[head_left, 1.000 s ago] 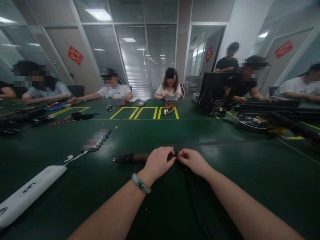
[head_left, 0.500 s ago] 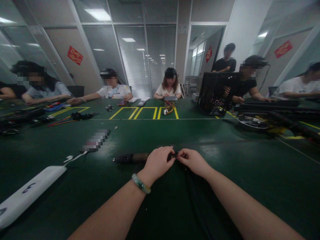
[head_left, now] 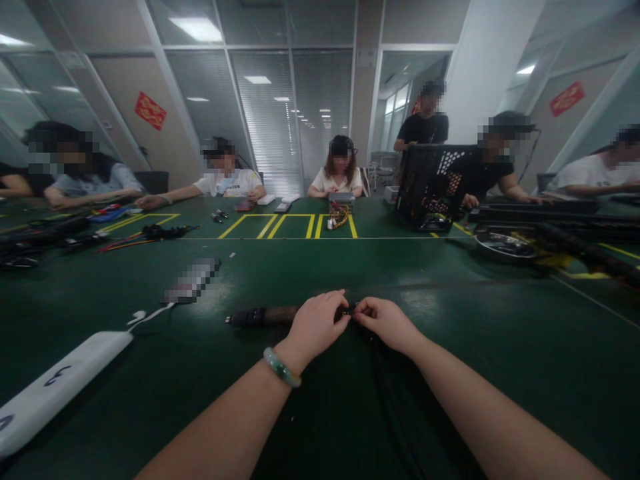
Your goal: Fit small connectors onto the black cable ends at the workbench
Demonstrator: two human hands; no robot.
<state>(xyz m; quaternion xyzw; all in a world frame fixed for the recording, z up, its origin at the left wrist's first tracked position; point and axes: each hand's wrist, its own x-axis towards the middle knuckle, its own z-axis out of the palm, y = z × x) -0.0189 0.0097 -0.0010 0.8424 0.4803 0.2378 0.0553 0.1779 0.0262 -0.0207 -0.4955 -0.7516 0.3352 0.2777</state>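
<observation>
On green table (head_left: 500, 347) | 1 dark cable (head_left: 265, 315) | left hand (head_left: 315, 327), right hand (head_left: 387, 323) both pinching it

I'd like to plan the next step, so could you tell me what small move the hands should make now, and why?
Probably keep the pinch and ease the fingertips together: the left hand and right hand meet on a small dark connector at the end of the dark cylindrical tool, with a black cable trailing toward the person.
</observation>
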